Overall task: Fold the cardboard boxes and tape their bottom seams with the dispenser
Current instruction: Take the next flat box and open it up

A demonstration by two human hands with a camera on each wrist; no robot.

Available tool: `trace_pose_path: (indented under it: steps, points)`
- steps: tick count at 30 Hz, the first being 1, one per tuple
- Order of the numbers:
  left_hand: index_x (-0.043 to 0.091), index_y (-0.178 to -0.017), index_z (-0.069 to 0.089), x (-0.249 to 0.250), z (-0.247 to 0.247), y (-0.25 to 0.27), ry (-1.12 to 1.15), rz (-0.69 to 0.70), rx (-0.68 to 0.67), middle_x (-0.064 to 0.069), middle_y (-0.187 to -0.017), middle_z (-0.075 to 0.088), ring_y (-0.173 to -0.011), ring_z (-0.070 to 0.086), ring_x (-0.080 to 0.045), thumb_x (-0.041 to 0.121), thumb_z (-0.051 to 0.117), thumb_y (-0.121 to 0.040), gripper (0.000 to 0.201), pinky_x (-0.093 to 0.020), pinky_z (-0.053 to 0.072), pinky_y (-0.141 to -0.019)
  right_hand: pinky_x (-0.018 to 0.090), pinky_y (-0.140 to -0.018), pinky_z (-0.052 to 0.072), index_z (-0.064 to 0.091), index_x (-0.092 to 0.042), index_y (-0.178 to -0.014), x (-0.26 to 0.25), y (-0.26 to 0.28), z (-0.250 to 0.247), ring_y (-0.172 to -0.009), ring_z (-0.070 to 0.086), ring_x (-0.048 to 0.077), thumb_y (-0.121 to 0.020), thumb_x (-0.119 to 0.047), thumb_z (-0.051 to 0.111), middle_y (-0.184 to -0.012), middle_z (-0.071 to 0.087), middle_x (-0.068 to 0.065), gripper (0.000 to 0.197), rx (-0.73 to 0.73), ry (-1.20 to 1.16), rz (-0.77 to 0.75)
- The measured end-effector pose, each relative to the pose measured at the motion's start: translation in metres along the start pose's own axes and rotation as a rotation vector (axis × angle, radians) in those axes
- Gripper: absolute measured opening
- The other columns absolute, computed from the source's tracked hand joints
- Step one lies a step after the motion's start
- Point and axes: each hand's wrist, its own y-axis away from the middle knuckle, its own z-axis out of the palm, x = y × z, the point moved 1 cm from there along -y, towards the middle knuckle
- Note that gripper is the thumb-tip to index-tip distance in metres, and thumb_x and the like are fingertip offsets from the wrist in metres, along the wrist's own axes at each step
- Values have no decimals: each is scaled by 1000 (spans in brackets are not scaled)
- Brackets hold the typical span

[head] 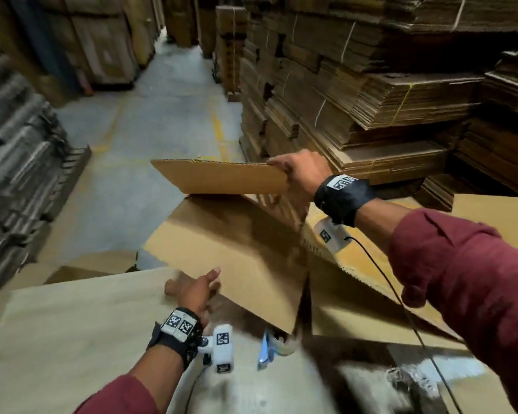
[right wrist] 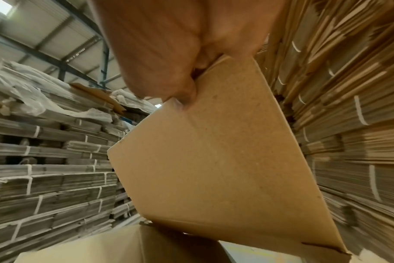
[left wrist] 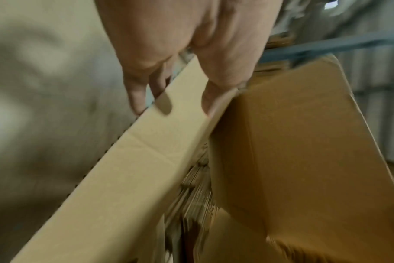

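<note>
— How far along am I?
— Barely begun. Your left hand [head: 195,291] pinches the box [head: 231,249] at its near edge, thumb on one face, fingers behind. The box hangs half-opened over the far edge of the worktop [head: 72,324]. The dispenser [head: 271,346] lies untouched beneath. Your right hand [head: 299,174] grips the far flap [head: 222,177], lifted.
— What's left?
— Squaring, folding the flaps, taping; no tape shows.

Hands: two, the left hand [head: 192,291] and the right hand [head: 299,174]
Held cardboard box [head: 231,234]: one
Lifted flap [head: 219,176]: one
Blue tape dispenser [head: 268,348]: one
White wrist cameras [head: 222,348] [head: 331,237]: two
Black wristbands [head: 177,327] [head: 344,195]: two
Maroon sleeves [head: 117,395] [head: 461,279]: two
Tied bundles of flat cardboard [head: 371,100]: many, too blurred to count
</note>
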Motion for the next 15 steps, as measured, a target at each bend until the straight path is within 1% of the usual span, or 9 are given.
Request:
trace_pose_path:
  steps: [1, 3, 4, 6, 8, 10, 11, 13, 15]
  points:
    - [31, -143, 28, 11, -14, -3, 78, 9, 38, -11, -111, 65, -85, 67, -22, 12, 84, -84, 84, -40, 54, -78, 43, -95, 52, 59, -37, -141, -21, -8, -7, -117, 63, 33, -90, -4, 62, -132, 67, 7, 61, 18, -27, -6]
    - [36, -146, 25, 34, -43, -7, 161, 88, 99, -12, -108, 69, -77, 69, -20, 9, 85, -78, 95, -38, 54, -69, 47, -96, 53, 60, -36, -139, -64, -22, -19, -116, 64, 33, -86, -1, 62, -129, 68, 7, 64, 57, -83, -22]
    - [32, -147, 28, 49, -59, -5, 162, 130, 90, -13, -103, 72, -69, 67, -19, 8, 84, -78, 93, -35, 53, -62, 46, -95, 53, 61, -37, -138, -86, -29, -24, -115, 64, 32, -82, 0, 64, -128, 69, 7, 67, 83, -97, -32]
    - [20, -139, 46, 82, -92, -4, 109, 240, 96, -12, -93, 75, -60, 64, -18, 2, 76, -84, 66, -31, 52, -54, 42, -93, 55, 62, -39, -136, -129, -42, -34, -113, 65, 31, -78, -1, 63, -126, 71, 3, 69, 146, -99, -63]
    - [19, -142, 55, 124, -130, 1, 16, 401, 182, -6, -92, 74, -77, 73, -24, 3, 73, -87, 59, -39, 63, -67, 42, -91, 57, 63, -42, -134, -166, -55, -45, -110, 67, 30, -78, -3, 60, -124, 72, 1, 69, 204, -135, -87]
    - [26, -139, 60, 174, -174, 6, -83, 568, 282, -2, -97, 75, -87, 75, -27, 19, 74, -85, 57, -49, 64, -81, 38, -88, 58, 64, -45, -132, -197, -70, -56, -104, 69, 25, -77, -2, 58, -119, 74, -3, 69, 274, -210, -100]
    - [29, -130, 66, 196, -194, 10, -172, 670, 340, 1, -95, 76, -86, 74, -26, 26, 72, -83, 48, -48, 63, -83, 35, -86, 58, 64, -45, -131, -208, -77, -61, -101, 70, 22, -77, -2, 59, -116, 74, -6, 69, 306, -246, -104]
    - [28, -112, 73, 247, -250, 25, -383, 835, 464, 3, -91, 77, -85, 72, -26, 26, 66, -86, 26, -42, 61, -84, 31, -84, 57, 63, -47, -131, -246, -85, -73, -97, 70, 17, -78, -3, 60, -113, 75, -9, 69, 358, -311, -124]
    - [29, -113, 73, 290, -299, 43, -548, 950, 580, -2, -94, 77, -87, 70, -29, 24, 64, -91, 24, -41, 59, -82, 30, -86, 56, 64, -43, -132, -280, -89, -80, -98, 69, 21, -80, -6, 62, -111, 75, -4, 64, 386, -336, -149]
